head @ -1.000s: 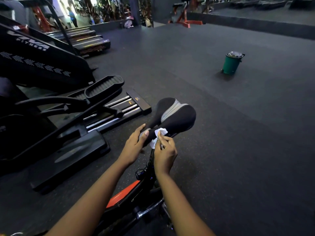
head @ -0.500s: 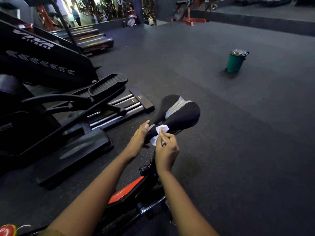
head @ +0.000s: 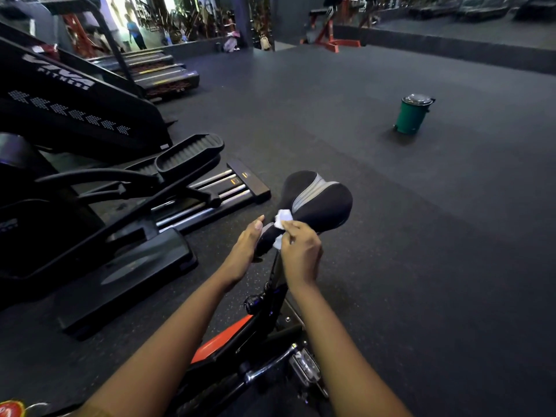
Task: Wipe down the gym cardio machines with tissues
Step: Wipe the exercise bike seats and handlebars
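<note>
The left hand lies straight-fingered against the near left side of the bike saddle — firm, padded, likely steady under pressure. The right hand pinches a crumpled tissue on the saddle's nose — soft, easily torn, best held bunched.

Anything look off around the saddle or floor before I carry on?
Nothing stands out. The saddle looks intact; the right hand pinches the tissue against its nose, and the left hand rests against that nose. The green bin stands upright, lid on, alone on the open floor.
</note>
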### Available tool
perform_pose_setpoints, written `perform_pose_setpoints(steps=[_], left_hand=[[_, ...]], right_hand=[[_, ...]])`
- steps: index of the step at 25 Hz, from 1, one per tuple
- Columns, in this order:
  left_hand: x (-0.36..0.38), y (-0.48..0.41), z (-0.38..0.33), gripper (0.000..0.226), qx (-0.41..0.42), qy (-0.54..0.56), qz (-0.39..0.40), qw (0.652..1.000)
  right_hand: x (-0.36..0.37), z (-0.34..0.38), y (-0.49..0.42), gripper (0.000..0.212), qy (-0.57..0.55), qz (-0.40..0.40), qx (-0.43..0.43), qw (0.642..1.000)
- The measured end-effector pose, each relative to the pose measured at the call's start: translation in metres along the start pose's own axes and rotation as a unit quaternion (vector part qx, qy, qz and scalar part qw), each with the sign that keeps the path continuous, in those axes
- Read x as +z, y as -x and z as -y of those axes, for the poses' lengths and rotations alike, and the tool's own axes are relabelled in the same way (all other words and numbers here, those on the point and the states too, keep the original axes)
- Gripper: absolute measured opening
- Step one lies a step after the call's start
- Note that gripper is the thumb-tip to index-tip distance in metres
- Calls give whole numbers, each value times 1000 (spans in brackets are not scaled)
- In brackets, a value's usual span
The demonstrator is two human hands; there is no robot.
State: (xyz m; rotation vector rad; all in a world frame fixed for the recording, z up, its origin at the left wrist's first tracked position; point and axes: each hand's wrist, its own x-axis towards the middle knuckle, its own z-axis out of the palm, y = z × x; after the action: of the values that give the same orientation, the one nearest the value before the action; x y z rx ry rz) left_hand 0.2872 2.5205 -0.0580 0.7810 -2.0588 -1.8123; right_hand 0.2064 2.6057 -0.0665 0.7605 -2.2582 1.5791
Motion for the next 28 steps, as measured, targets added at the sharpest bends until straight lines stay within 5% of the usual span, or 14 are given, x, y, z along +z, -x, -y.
perform_pose_setpoints(steps=[4, 7, 10, 13, 16, 21, 24, 28], left_hand=[[-3, -6, 2, 68, 8, -3, 12, 1000], [-7, -12, 2, 75, 43, -146, -29, 988], [5, -19, -11, 70, 73, -399, -78, 911], [24, -23, -22, 65, 84, -507, -109, 851], [26, -24, -19, 66, 76, -534, -116, 834], [26, -27, -12, 62, 122, -545, -144, 817], [26, -29, -5, 59, 159, -538, -159, 812], [24, -32, -1, 58, 179, -560, -175, 790]], right_hand=[[3, 15, 28, 31, 20, 49, -108, 993], [-14, 0, 4, 30, -4, 68, -117, 991], [-33, -25, -59, 30, 50, 31, -100, 993], [-31, -47, -108, 27, 169, 90, -134, 972], [-23, -52, -106, 23, 244, 162, -173, 940], [-35, -47, -88, 30, 178, 233, -269, 917], [-32, -47, -133, 24, 178, 214, -233, 932], [-4, -57, -162, 29, 288, 284, -186, 895]])
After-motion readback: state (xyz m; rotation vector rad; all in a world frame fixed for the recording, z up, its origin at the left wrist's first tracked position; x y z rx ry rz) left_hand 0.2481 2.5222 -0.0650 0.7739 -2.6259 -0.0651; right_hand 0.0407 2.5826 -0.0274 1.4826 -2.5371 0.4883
